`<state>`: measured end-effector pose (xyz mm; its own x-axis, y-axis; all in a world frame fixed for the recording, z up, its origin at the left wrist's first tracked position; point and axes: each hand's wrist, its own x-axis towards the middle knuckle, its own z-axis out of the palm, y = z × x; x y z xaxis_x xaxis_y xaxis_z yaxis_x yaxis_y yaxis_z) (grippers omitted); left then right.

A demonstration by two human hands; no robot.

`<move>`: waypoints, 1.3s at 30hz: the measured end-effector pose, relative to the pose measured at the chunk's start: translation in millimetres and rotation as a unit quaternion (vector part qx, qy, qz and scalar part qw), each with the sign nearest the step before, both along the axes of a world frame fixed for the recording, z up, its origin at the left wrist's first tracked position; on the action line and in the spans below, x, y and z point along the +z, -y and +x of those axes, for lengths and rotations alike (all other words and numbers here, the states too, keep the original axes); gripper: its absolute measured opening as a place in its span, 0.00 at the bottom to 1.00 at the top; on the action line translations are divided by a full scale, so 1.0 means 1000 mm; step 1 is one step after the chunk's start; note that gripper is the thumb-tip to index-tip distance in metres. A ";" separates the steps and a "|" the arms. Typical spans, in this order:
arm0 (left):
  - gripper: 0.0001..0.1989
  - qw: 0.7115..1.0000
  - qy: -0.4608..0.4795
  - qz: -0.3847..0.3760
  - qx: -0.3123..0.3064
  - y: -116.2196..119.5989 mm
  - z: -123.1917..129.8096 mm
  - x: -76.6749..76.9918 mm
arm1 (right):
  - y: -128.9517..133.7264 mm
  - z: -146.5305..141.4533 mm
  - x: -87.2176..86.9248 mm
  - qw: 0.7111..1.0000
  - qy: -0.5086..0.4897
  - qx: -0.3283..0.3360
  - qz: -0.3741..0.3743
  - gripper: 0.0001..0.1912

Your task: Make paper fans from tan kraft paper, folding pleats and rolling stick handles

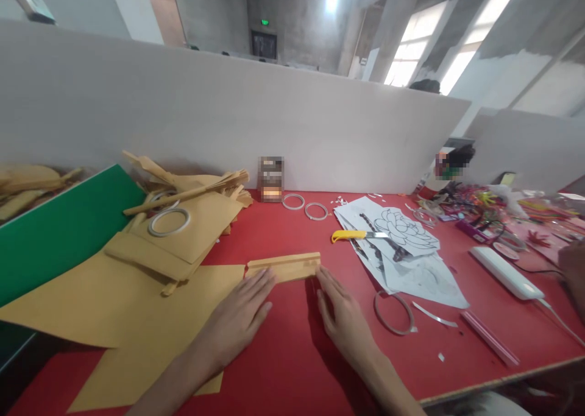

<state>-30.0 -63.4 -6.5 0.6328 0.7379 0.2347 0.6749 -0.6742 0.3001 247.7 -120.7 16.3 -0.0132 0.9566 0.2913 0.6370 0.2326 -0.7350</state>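
On the red tabletop [283, 337] lies a narrow piece of brown kraft paper [292, 265], folded with creases along its length. My left hand [240, 321] is spread flat, its fingertips resting on the left end of that folded paper. At the opposite end, my right hand [345, 318] touches the edge with straightened fingers. Large brown paper sheets [192, 309] spread out under and beside my left forearm. Beyond my right hand, a yellow utility knife [350, 236] with its blade extended lies partly on white sheets with a flower line drawing [406, 230].
Rolls of tape [294, 202] lie near the white partition [219, 111]. A pile of brown paper envelopes [183, 245] stands left, against a green board [68, 227]. Rightward are a white corded device [507, 274], a pink strip bundle [490, 337] and another person's hand [572, 276].
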 end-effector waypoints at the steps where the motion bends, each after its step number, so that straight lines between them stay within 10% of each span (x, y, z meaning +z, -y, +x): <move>1: 0.30 1.000 0.011 -0.011 0.013 0.003 0.002 0.000 | 0.005 -0.008 -0.004 0.993 -0.109 -0.037 -0.026 0.28; 7: 0.29 0.984 0.087 -0.123 0.091 0.011 0.008 0.011 | 0.020 -0.080 -0.011 0.746 -0.630 -0.182 -0.119 0.39; 10: 0.28 0.977 0.125 -0.150 0.087 0.012 0.010 0.016 | 0.010 -0.102 0.005 0.703 -0.671 -0.162 -0.170 0.32; 16: 0.27 0.959 0.199 -0.192 0.067 0.020 0.018 0.028 | -0.029 -0.106 0.022 0.815 -0.538 -0.111 -0.184 0.29; 20: 0.28 0.953 0.217 -0.207 0.050 0.023 0.019 0.036 | -0.050 -0.094 0.022 0.935 -0.335 -0.083 -0.076 0.19; 24: 0.23 0.953 0.247 -0.152 0.091 0.021 0.013 0.041 | -0.061 -0.074 0.040 0.989 -0.124 -0.075 0.022 0.11; 27: 0.15 0.953 0.264 -0.019 0.150 0.017 0.005 0.044 | -0.064 -0.056 0.059 0.971 0.162 -0.087 0.155 0.11; 31: 0.10 0.952 0.192 0.181 0.156 0.005 -0.003 0.042 | -0.061 -0.043 0.055 0.865 0.446 0.015 0.229 0.13; 39: 0.13 0.991 0.022 0.123 0.043 -0.011 -0.009 0.032 | -0.050 -0.039 0.010 0.867 0.447 0.084 0.206 0.09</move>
<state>-38.9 -52.1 25.4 0.5550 0.7064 0.4393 0.7235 -0.6705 0.1641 208.7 -70.2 26.2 -0.5379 0.7370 0.4093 0.8411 0.5020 0.2013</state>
